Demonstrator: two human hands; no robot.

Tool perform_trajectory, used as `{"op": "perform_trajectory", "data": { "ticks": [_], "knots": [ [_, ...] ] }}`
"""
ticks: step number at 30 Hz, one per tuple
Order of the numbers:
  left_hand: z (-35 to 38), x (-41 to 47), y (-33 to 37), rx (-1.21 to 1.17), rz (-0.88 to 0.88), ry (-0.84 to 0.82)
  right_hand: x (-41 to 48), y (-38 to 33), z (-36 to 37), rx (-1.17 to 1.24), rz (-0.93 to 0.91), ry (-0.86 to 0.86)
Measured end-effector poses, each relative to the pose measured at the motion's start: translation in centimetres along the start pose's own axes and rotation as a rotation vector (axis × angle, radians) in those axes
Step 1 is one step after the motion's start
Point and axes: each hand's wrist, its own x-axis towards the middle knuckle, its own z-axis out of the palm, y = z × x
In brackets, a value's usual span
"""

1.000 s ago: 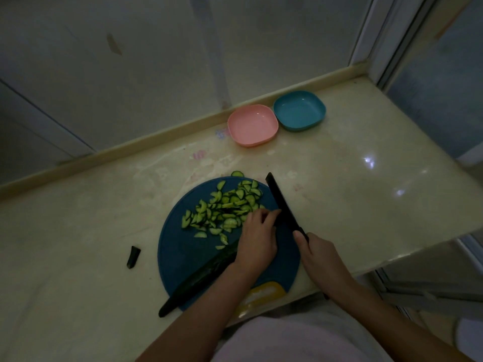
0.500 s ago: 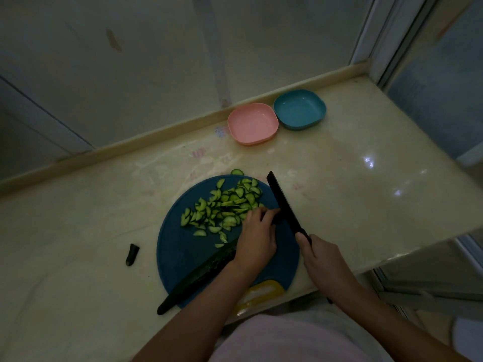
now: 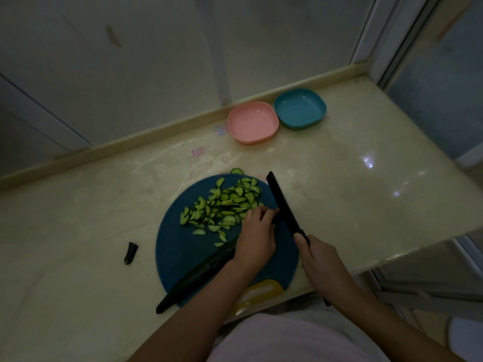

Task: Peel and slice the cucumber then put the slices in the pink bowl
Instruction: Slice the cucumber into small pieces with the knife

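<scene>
A long dark cucumber [image 3: 201,274] lies slantwise on the round blue cutting board [image 3: 180,246]. My left hand [image 3: 254,239] presses down on its upper end, so the cut end is hidden. My right hand [image 3: 317,259] grips the handle of a black knife [image 3: 282,202], whose blade stands right beside my left fingertips. A heap of green half-moon cucumber slices [image 3: 224,205] covers the far part of the board. The pink bowl [image 3: 253,122] sits empty at the back of the counter.
A teal bowl [image 3: 300,108] touches the pink bowl's right side. A cut cucumber end [image 3: 130,253] lies on the counter left of the board. A yellow object [image 3: 258,293] pokes out under the board at the counter's front edge. A raised ledge and glass panels run behind.
The knife blade has stayed beside my left fingertips with only slight shifts. The slices and the bowls have not moved.
</scene>
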Motion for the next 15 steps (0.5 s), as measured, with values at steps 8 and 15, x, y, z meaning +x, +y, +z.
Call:
{"op": "perform_trajectory", "data": {
  "ticks": [8,15],
  "knots": [
    [0.02,-0.11,0.16,-0.009,0.002,0.011,0.92,-0.01,0.24,-0.022,0.021,-0.018],
    [-0.09,-0.11,0.26,0.004,0.002,0.014,0.92,0.25,0.35,-0.007,0.02,0.005]
  ]
}}
